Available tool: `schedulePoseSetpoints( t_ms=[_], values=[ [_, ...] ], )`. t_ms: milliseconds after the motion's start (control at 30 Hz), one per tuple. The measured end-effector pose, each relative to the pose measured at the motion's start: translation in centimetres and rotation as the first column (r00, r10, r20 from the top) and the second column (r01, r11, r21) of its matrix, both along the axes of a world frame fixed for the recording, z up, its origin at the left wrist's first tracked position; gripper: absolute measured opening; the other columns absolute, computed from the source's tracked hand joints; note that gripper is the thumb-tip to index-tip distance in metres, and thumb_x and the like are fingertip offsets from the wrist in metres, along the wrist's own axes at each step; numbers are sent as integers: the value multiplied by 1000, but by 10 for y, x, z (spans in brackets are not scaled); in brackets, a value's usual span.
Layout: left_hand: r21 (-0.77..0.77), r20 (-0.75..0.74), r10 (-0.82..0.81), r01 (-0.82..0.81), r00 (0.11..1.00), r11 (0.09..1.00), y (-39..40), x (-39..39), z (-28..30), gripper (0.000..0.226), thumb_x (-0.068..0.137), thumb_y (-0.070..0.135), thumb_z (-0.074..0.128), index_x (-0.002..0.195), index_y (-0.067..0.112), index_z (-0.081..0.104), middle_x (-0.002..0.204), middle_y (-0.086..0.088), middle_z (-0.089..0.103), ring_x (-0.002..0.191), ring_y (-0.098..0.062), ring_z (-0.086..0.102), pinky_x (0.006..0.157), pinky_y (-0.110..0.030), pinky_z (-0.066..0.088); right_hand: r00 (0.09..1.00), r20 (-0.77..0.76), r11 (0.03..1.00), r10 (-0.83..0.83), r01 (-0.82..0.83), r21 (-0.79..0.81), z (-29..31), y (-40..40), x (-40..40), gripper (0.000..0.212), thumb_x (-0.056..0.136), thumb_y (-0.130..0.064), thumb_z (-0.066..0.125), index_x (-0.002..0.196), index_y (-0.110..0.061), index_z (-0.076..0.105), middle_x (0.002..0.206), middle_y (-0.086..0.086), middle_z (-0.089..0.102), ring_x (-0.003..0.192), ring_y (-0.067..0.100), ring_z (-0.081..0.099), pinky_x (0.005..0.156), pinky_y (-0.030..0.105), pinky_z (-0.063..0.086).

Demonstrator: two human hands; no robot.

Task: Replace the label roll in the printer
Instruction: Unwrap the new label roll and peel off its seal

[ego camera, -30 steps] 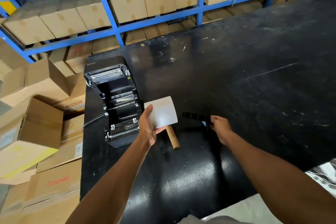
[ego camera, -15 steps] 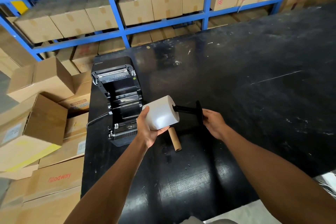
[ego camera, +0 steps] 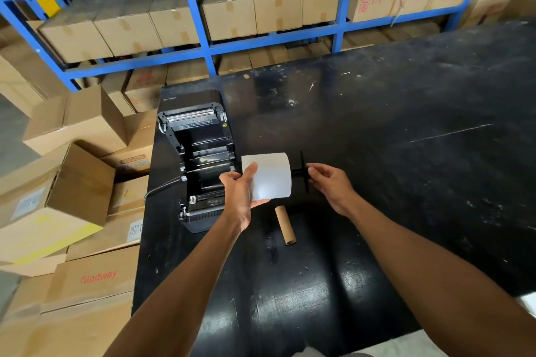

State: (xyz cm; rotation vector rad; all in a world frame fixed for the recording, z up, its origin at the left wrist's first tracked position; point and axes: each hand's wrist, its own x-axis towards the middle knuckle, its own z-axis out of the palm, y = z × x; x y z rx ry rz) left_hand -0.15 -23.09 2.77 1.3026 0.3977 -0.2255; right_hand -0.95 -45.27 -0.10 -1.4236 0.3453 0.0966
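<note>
The black label printer (ego camera: 200, 153) stands open at the left edge of the black table (ego camera: 406, 139), its roll bay showing. My left hand (ego camera: 240, 191) grips a white label roll (ego camera: 271, 175) just right of the printer. A black spindle (ego camera: 301, 172) with a disc flange sticks out of the roll's right end. My right hand (ego camera: 329, 182) pinches the spindle at the flange. A bare brown cardboard core (ego camera: 285, 224) lies on the table below the roll.
Cardboard boxes (ego camera: 72, 182) are stacked on the floor left of the table. A blue rack (ego camera: 203, 46) full of boxes stands behind it. A cable (ego camera: 159, 188) leaves the printer's left side. The table stretches wide to the right.
My right hand picked the spindle up from the table and pushed it into the roll's core. The spindle now sits deeper in the roll than half a second ago.
</note>
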Motion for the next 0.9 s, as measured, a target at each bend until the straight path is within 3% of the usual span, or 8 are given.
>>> schedulePoseSetpoints(
  t_ms=[167, 400, 500, 600, 667, 767, 833, 900],
  values=[
    [-2, 18, 23, -23, 1000, 1000, -12, 0, 4, 44, 91, 39, 68, 109, 23, 30, 113, -7, 55, 98, -22, 64, 58, -36, 62, 999, 2, 997, 45, -45, -58, 7, 27, 10, 21, 96, -16, 62, 115, -19, 69, 121, 2, 70, 114, 14, 65, 100, 33, 53],
    [8, 29, 29, -30, 999, 1000, -13, 5, 6, 51, 88, 41, 70, 116, 24, 31, 118, -8, 57, 102, -23, 64, 60, -36, 62, 998, -59, 991, 35, -42, -125, 11, 35, 18, 24, 95, -25, 65, 117, -18, 69, 119, 0, 72, 114, 15, 65, 103, 37, 51],
    [-4, 30, 35, -35, 999, 999, -14, 5, 8, 57, 86, 41, 71, 123, 24, 30, 120, -7, 57, 104, -24, 64, 64, -40, 63, 993, -109, 994, 48, -58, -90, 13, 36, 19, 7, 95, -26, 64, 98, -29, 70, 105, -9, 74, 111, 14, 67, 95, 33, 56],
    [-14, 40, 40, -40, 998, 999, -17, 5, 9, 58, 87, 39, 71, 126, 26, 30, 120, -6, 59, 103, -23, 65, 63, -39, 63, 984, -168, 996, 66, -74, -41, 19, 37, 20, 10, 96, -30, 61, 92, -31, 69, 93, -16, 77, 107, 14, 68, 72, 22, 58],
    [-10, 49, 47, -46, 998, 999, -20, 4, 11, 58, 87, 38, 71, 125, 27, 30, 119, -6, 60, 100, -23, 65, 58, -35, 61, 968, -244, 997, 65, -54, 53, 22, 37, 21, 22, 98, -43, 53, 102, -26, 67, 112, -6, 73, 106, 17, 65, 74, 27, 56],
    [29, 54, 57, -59, 997, 998, -25, 3, 14, 58, 87, 38, 72, 125, 27, 29, 121, -7, 59, 100, -22, 65, 55, -31, 60, 938, -323, 975, 126, -58, 213, 20, 34, 23, 71, 89, -74, 39, 132, -19, 52, 130, 10, 60, 121, 37, 56, 101, 49, 46],
    [45, 65, 56, -59, 996, 997, -29, 3, 15, 56, 88, 36, 71, 124, 27, 29, 122, -9, 59, 97, -22, 66, 55, -31, 61, 922, -336, 958, 194, -104, 267, 21, 34, 23, 88, 80, -85, 36, 136, -18, 47, 133, 15, 57, 126, 47, 50, 102, 58, 40],
    [49, 75, 51, -55, 996, 997, -34, 2, 18, 54, 89, 34, 71, 123, 27, 29, 123, -12, 59, 95, -21, 65, 58, -33, 62, 918, -338, 948, 208, -105, 299, 23, 39, 24, 89, 76, -87, 41, 135, -21, 47, 133, 14, 58, 124, 49, 50, 98, 62, 40]
  ],
)
